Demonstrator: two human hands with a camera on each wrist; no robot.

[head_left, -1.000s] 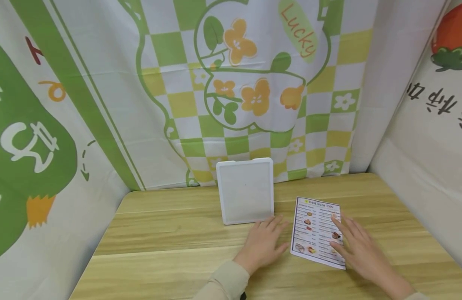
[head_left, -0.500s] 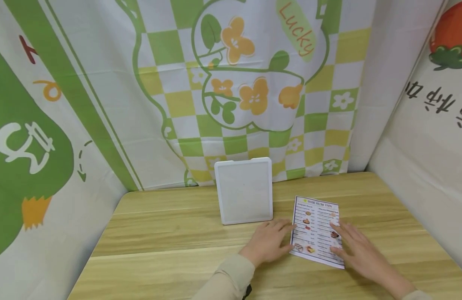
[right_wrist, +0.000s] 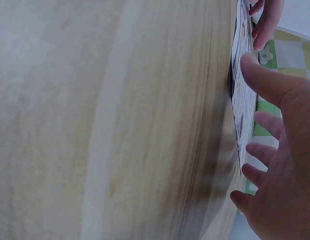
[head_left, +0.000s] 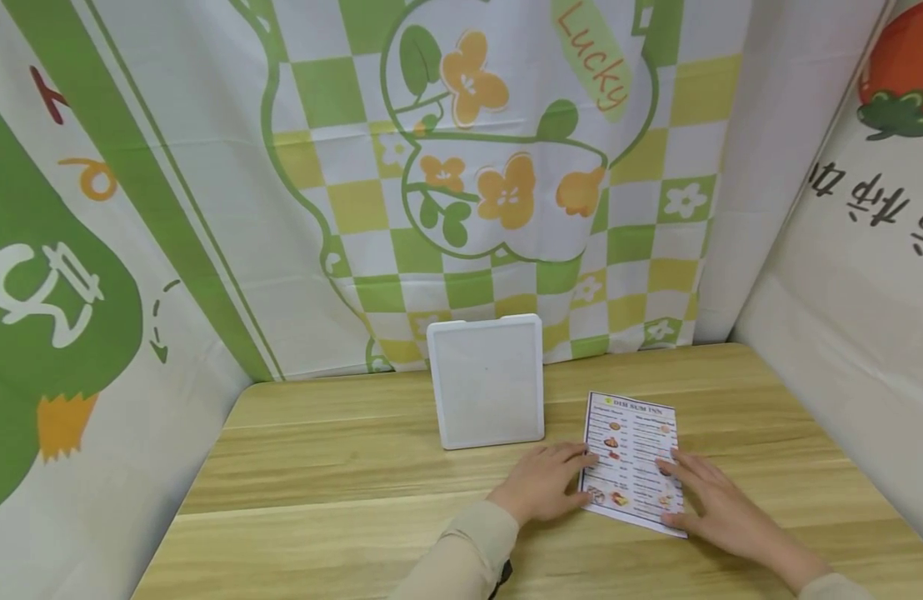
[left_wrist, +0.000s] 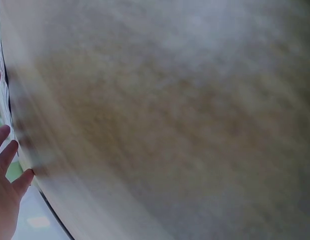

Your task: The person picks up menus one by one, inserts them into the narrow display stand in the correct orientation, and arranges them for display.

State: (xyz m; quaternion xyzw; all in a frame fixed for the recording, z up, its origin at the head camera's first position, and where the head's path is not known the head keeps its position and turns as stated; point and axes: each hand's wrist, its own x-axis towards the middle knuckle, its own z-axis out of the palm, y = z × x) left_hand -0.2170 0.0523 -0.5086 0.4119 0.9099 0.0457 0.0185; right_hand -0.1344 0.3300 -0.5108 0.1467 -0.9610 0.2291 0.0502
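Observation:
A printed menu sheet (head_left: 632, 454) headed "DIM SUM INN" lies flat on the wooden table, slightly turned. At its left edge is my left hand (head_left: 540, 483), palm down, with fingertips over the margin. My right hand (head_left: 720, 510) is at the opposite edge, its fingers spread and reaching over the paper. Whether the fingertips press the sheet or hover just above it is hard to tell. The right wrist view has the menu (right_wrist: 243, 95) edge-on beside the thumb of my right hand (right_wrist: 282, 165). Only part of my left hand (left_wrist: 5, 200) shows in the left wrist view.
A white rectangular display frame (head_left: 487, 383) with a blank face stands upright behind my left hand, left of the menu. The table (head_left: 319, 500) meets a patterned curtain (head_left: 431, 283) at the back. Printed cloth hangs on both sides.
My left hand has moved right, from near the frame's base to the menu's left edge. The right hand has shifted slightly and stays at the right edge. The menu has hardly moved.

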